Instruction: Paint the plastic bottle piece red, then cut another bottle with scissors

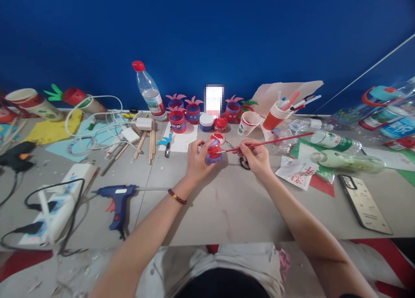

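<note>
My left hand (196,159) is closed around a small blue pot with a red rim (213,153), held just above the grey table (223,207). My right hand (256,156) pinches a long red paintbrush (275,141); its tip touches the pot's red rim. Behind the pot lies a red paint lid (219,137), and beyond it stand a white-lidded jar (206,121) and a red paint jar (221,123). Several finished blue-and-red pots with pink leaves (193,112) line the back. Black scissors (243,161) lie partly hidden under my right hand.
A blue glue gun (117,196) and a power strip with cables (53,211) lie at the left. A water bottle (149,92) stands at the back. Paper cups with pens (275,114), plastic bottles (337,149) and a phone (365,203) are at the right.
</note>
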A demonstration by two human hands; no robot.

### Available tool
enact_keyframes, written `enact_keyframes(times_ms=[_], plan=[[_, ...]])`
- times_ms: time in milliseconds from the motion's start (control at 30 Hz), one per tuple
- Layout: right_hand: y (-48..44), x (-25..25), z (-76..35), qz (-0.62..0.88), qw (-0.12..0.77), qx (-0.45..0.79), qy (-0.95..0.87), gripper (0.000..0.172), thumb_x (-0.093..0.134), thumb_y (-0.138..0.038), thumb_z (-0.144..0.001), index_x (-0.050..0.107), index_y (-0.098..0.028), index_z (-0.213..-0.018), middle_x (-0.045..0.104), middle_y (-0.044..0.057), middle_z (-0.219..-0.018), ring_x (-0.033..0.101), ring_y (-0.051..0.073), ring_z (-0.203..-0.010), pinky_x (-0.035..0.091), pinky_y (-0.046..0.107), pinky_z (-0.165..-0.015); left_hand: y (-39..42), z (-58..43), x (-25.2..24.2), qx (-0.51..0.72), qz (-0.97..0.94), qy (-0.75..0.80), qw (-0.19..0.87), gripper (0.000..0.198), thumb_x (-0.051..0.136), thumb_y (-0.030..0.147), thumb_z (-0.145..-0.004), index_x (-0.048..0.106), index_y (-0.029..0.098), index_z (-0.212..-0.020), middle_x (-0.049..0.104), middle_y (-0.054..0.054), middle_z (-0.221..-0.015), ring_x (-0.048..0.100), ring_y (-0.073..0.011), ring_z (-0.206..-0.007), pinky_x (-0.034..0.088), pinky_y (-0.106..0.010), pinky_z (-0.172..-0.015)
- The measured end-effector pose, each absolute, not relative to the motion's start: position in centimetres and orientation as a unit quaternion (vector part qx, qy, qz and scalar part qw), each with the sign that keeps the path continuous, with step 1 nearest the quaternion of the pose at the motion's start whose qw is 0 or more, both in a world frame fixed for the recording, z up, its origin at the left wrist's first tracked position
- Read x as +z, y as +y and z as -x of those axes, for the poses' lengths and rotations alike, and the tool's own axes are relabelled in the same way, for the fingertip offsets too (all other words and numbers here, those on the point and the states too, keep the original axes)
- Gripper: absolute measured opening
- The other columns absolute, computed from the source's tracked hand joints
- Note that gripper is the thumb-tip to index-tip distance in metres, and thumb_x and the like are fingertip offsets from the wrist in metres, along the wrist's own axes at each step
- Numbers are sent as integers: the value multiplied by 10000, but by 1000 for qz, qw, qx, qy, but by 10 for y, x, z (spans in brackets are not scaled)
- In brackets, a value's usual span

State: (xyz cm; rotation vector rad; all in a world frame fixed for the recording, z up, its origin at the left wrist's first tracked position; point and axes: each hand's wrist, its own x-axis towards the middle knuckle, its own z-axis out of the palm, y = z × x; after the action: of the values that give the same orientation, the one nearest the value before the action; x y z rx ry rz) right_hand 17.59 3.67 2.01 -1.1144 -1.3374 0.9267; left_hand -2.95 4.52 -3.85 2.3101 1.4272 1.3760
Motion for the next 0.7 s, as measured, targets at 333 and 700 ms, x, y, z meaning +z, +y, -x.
enact_keyframes(times_ms=[333, 700], plan=[[56, 6, -201, 487, 569, 382, -541, 423, 727, -613, -757, 619, -205, -787, 713, 25, -662, 561, 114, -525, 430, 239, -469, 45, 30, -37, 456, -752, 474, 45, 639, 743, 275, -713, 521, 244, -1311, 464, -91, -1177, 485, -277, -1133, 435, -466, -1025], [54, 15, -204, 470, 616, 392, -496, 405, 747, -596, -747, 578, -231, -792, 649, -20, -573, 572, 121, -515, 379, 223, -438, 47, 28, -30, 486, -733, 464, 100, 662, 711, 187, -632, 439, 203, -1235, 491, -115, -1226, 522, -299, -1176, 481, -490, -1021]])
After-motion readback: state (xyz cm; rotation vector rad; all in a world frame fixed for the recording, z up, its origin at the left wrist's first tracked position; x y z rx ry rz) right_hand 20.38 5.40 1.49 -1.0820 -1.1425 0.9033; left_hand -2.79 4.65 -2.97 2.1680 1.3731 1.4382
